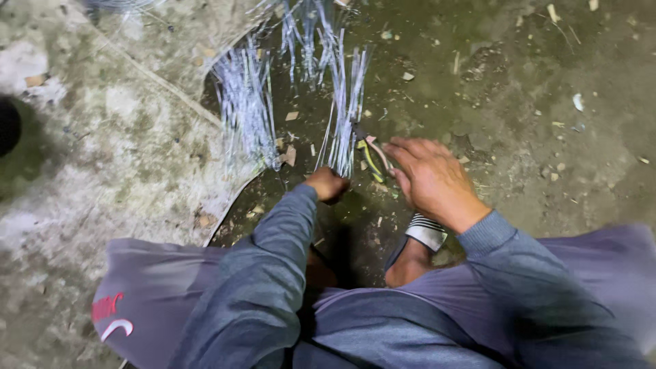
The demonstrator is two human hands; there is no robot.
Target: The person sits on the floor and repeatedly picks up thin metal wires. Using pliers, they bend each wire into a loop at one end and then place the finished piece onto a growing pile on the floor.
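The person is squatting over a dirty concrete floor (533, 89), and the view is looking down past both blue-grey sleeves. The left hand (326, 184) is closing into a fist around the near ends of a bundle of thin silvery wires (345, 116), which are fanning out from the fist away from the person. The grip is tight, with the knuckles bunching over the wire ends.

The right hand (430, 179) is hovering just to the right of that bundle, fingers spreading loosely and pointing toward the wires, palm facing down. It is holding nothing that can be made out. Between the bundle and the right hand's fingertips, a pair of pliers (372, 157) with yellow and pinkish handles is lying on the floor, just beside the wires; whether the fingertips are touching the handles cannot be told.

A second, wider sheaf of wires (246, 109) is lying to the left of the held bundle, and a few more strands (307, 34) are trailing beyond it. Below the bundle, toward the person, a foot in a striped sandal (425, 232) is resting on the floor. Small chips and scraps are lying scattered all around the wires.
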